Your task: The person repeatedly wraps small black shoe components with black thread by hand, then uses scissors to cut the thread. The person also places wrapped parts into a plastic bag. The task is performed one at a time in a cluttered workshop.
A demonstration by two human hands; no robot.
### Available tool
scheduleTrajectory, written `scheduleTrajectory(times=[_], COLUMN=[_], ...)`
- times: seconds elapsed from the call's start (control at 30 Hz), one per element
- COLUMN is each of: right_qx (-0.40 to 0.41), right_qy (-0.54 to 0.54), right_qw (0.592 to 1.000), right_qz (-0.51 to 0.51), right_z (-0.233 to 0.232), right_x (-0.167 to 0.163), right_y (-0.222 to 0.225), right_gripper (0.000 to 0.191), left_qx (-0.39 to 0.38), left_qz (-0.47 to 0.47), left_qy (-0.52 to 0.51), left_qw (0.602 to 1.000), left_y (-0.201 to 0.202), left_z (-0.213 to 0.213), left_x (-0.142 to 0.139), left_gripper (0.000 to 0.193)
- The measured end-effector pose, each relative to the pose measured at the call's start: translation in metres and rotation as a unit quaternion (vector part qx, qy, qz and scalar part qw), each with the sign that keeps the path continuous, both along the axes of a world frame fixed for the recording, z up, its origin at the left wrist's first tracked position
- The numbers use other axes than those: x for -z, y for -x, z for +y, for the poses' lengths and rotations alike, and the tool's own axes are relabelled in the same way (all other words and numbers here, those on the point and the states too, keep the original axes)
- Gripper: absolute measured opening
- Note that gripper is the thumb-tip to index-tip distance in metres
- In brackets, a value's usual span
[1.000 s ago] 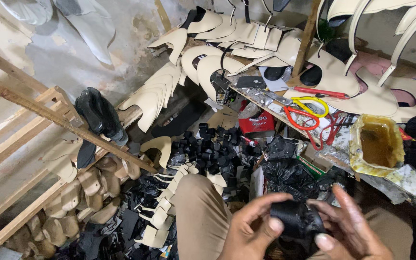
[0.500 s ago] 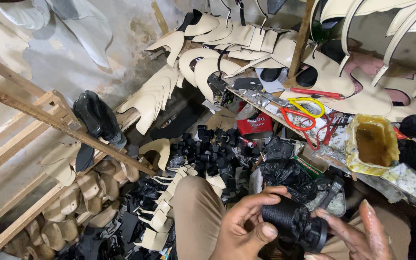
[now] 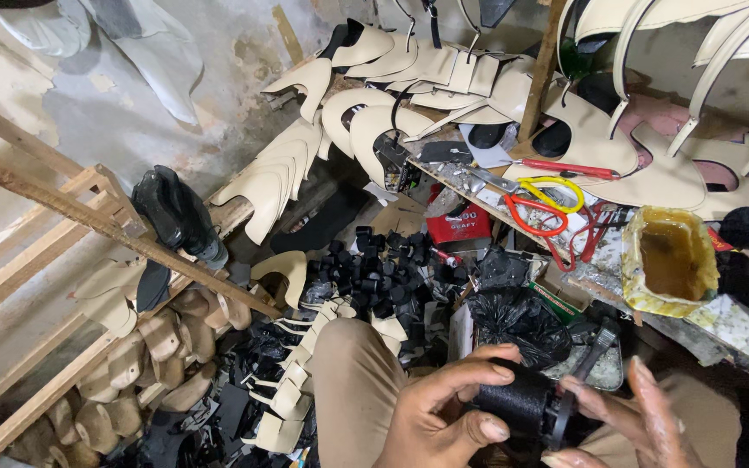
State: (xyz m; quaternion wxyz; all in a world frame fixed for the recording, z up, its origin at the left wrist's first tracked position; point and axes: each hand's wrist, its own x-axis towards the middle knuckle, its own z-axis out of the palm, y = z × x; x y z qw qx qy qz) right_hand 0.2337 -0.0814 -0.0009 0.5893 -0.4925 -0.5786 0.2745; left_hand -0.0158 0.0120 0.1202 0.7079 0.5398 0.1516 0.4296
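At the bottom of the head view, my left hand (image 3: 444, 416) grips a black roll of strap-like material (image 3: 522, 407) held over my lap. My right hand (image 3: 635, 420) is beside it with fingers spread, touching the roll's right end and a black strap (image 3: 595, 347) that sticks up from it. My knee in tan trousers (image 3: 348, 381) lies just left of the hands.
A cluttered bench holds a yellowed glue tub (image 3: 669, 260), red and yellow scissors (image 3: 548, 204) and a red box (image 3: 459, 227). Cream shoe-upper pieces (image 3: 374, 121) hang along the wall. Black heel blocks (image 3: 374, 269), a black bag (image 3: 513, 312), wooden lasts (image 3: 158, 347) and a wooden rack (image 3: 62, 217) fill the floor.
The view has shifted slightly. My left hand has wrapped further round the black roll, and my right hand has slid to its right end with fingers spread.
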Motion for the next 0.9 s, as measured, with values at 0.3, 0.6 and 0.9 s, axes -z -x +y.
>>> scheduleTrajectory(times=[0.3, 0.6, 0.9], right_qx=[0.056, -0.024, -0.055], right_qy=[-0.041, -0.021, 0.028], right_qw=[0.997, 0.997, 0.980], right_qz=[-0.025, 0.068, 0.187], right_z=[-0.005, 0.015, 0.007], right_x=[0.010, -0.016, -0.053], right_y=[0.020, 0.014, 0.027], right_gripper=[0.111, 0.123, 0.133], left_qx=[-0.029, 0.021, 0.112], left_qz=[0.063, -0.058, -0.025], left_qy=[-0.111, 0.030, 0.100], left_qw=[0.991, 0.998, 0.988], left_y=[0.006, -0.008, -0.003], left_z=[0.001, -0.006, -0.001], left_x=[-0.003, 0.003, -0.013], left_gripper=[0.032, 0.037, 0.087])
